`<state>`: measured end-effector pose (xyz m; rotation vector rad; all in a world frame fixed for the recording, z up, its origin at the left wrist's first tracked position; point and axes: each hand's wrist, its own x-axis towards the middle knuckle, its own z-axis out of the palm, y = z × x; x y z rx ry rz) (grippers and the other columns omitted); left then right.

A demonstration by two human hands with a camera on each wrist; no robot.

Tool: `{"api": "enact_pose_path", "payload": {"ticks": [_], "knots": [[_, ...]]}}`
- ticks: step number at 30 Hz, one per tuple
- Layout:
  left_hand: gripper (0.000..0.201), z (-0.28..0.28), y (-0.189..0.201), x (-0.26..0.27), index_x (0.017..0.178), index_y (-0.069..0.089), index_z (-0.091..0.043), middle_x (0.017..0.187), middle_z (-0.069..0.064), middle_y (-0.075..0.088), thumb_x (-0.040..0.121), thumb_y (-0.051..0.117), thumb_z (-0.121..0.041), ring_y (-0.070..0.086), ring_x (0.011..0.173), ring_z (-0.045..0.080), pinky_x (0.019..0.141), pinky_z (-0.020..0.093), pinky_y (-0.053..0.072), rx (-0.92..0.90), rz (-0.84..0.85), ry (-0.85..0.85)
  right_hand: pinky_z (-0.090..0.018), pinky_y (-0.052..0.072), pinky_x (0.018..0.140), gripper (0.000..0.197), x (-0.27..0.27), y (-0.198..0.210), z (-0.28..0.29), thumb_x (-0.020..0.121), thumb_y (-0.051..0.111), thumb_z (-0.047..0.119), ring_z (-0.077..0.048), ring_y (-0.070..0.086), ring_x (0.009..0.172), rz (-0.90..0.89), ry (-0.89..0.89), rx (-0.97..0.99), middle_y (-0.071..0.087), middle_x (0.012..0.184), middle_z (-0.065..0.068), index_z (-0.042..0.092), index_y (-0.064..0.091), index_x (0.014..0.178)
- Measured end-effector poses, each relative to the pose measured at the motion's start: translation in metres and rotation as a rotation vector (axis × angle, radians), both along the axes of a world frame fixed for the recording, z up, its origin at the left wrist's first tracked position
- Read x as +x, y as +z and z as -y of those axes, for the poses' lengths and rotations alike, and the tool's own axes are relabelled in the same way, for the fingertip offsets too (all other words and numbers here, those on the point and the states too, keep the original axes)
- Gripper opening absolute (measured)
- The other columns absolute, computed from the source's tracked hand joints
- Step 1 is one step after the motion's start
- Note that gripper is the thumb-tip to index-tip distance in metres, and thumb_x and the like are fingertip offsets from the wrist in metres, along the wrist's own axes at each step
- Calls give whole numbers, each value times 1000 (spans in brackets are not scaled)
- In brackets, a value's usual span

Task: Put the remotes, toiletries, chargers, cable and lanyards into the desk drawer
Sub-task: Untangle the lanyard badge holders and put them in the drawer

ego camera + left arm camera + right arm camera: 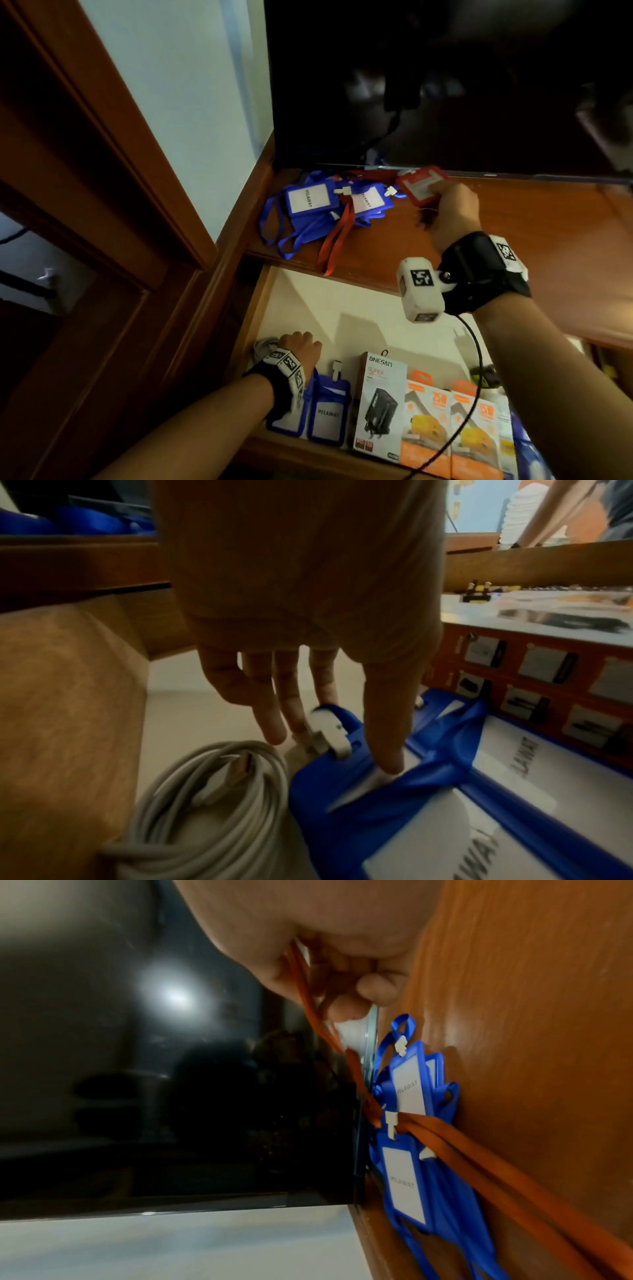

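On the desk top (pixel 534 240), my right hand (pixel 445 202) grips a red badge holder (pixel 419 186) whose red strap (pixel 337 236) trails over a pile of blue lanyards (pixel 308 205). The right wrist view shows the fingers (pixel 373 991) curled round that holder, the red strap (pixel 479 1164) running across the blue badge holders (pixel 407 1091). Down in the open drawer (pixel 342 308), my left hand (pixel 301 346) rests with straight fingers (pixel 383 737) on a blue badge holder (pixel 342 799). A coiled white cable (pixel 219 804) lies at its left. Charger boxes (pixel 382 404) stand to its right.
A dark TV screen (pixel 445 85) stands at the back of the desk, just above the lanyard pile. Orange charger boxes (pixel 452 435) fill the drawer's right side. A wooden door frame (pixel 113 178) rises at the left. The wrist camera's black cord (pixel 476 370) hangs over the drawer.
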<state>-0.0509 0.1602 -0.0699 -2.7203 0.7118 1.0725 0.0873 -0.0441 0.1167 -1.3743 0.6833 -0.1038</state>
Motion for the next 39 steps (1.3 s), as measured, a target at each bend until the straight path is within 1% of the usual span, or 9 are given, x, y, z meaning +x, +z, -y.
{"api": "enact_pose_path", "payload": {"ticks": [6,11,18,21,25,30,33,37,39], "knots": [[40,9,34,15,117,51,-18,121,5,49,81,62,-31,53,110,26,88,38,46,-167,18,183,-29,45,51,15,-81,15,18,88,52,8,-20,55,54,223,25,249,63,74,-5,11,56,102],[30,38,95,30,93,65,-11,94,5,67,94,50,-36,61,86,19,79,34,50,-791,71,531,-28,42,49,14,-116,16,28,89,53,8,-22,54,45,311,61,271,64,66,-4,13,56,102],[67,91,183,56,105,65,-14,96,5,71,84,38,-72,65,89,20,81,33,48,-1302,-517,1048,-26,43,45,17,-142,16,20,89,55,8,-23,53,51,183,143,89,62,77,-11,7,56,106],[50,109,201,57,100,66,-11,95,9,70,87,53,-58,65,89,23,87,36,50,-1417,-536,1091,-24,43,44,15,-154,14,17,90,55,8,-18,55,52,168,180,54,63,80,-10,8,58,104],[5,120,208,60,95,62,-19,93,9,69,90,61,-18,67,89,27,83,43,56,-1470,-247,1035,-24,42,43,16,-164,10,17,87,59,8,-18,56,49,154,256,15,66,78,-10,8,59,103],[28,118,237,79,110,60,-24,112,11,66,87,62,-10,65,101,28,90,50,53,-1351,-34,736,-27,40,52,16,-156,21,37,86,48,3,-21,56,64,187,149,32,63,80,-8,10,56,99],[28,114,269,85,108,60,-26,106,6,68,86,63,-8,66,99,21,89,42,54,-1266,13,504,-27,45,66,40,-142,36,52,87,47,-1,-18,60,82,297,85,-36,59,109,-7,16,47,123],[32,109,313,79,112,58,-24,106,6,68,87,62,-4,66,99,18,85,36,55,-1172,-33,194,-27,54,64,84,-117,63,67,71,49,-20,-17,57,104,524,296,-128,48,128,-5,28,34,138],[34,107,332,73,114,55,-22,106,2,66,88,60,0,65,100,15,83,32,56,-1144,-86,103,-31,55,67,73,-107,71,69,72,51,-22,-18,65,97,532,441,-109,64,112,-6,23,48,129]]}}
